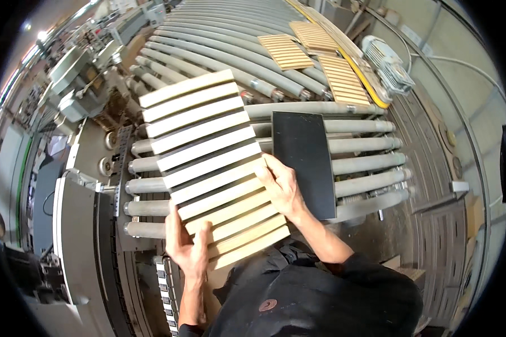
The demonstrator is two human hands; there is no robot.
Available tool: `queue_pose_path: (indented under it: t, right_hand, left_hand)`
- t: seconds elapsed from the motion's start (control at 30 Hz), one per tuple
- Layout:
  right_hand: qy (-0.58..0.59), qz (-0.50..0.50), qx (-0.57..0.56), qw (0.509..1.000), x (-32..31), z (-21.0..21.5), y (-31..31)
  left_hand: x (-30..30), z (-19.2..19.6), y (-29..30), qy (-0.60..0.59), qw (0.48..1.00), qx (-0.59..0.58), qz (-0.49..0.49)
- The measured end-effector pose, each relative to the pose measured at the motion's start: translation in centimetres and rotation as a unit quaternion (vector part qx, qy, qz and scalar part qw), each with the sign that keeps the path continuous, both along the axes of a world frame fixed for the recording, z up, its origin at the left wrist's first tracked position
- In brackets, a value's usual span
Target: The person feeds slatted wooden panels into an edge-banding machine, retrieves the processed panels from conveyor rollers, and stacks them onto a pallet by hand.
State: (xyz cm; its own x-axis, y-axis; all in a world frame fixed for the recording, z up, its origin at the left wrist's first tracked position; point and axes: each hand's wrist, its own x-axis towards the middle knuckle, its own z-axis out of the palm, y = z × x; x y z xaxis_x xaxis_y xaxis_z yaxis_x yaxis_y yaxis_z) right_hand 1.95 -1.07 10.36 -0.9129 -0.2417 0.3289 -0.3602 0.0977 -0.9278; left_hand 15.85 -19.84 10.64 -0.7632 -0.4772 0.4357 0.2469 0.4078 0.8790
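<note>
A panel of pale wooden slats with dark stripes between them [216,163] is tilted in front of me above the rollers. My left hand [186,244] grips its lower left edge, with the thumb on top of a slat. Closed on the right edge is my right hand [281,188], its thumb on the face and fingertips partly hidden. Just right of that hand, a flat black board [302,160] lies on the conveyor rollers [368,164].
Several smaller slatted wood pieces [343,80] lie at the far right beside a yellow-edged rail [365,78]. A grey motor [385,64] stands behind it. Machinery with a pale housing [78,236] borders the left side. More rollers [219,42] stretch away at the back.
</note>
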Motion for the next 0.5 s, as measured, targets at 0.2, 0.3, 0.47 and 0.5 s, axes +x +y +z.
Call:
queue_pose_path:
  t: [0.2, 0.3, 0.47, 0.5]
  right_hand:
    - [-0.021, -0.147, 0.171, 0.974, -0.6, -4.1, 8.1]
    - [-0.039, -0.179, 0.223, 0.957, -1.1, -4.7, 11.2]
    - [-0.042, -0.21, 0.243, 0.946, -2.9, -5.4, 14.0]
    - [-0.045, -0.212, 0.251, 0.943, -3.3, -5.6, 14.4]
  left_hand:
    - [-6.8, -5.5, 4.9, -0.139, 0.959, 0.19, -0.157]
    - [-9.4, -7.0, 7.2, -0.175, 0.938, 0.221, -0.201]
    - [-12.8, -9.5, 9.7, -0.179, 0.941, 0.188, -0.217]
    - [-13.2, -9.7, 10.1, -0.182, 0.94, 0.186, -0.222]
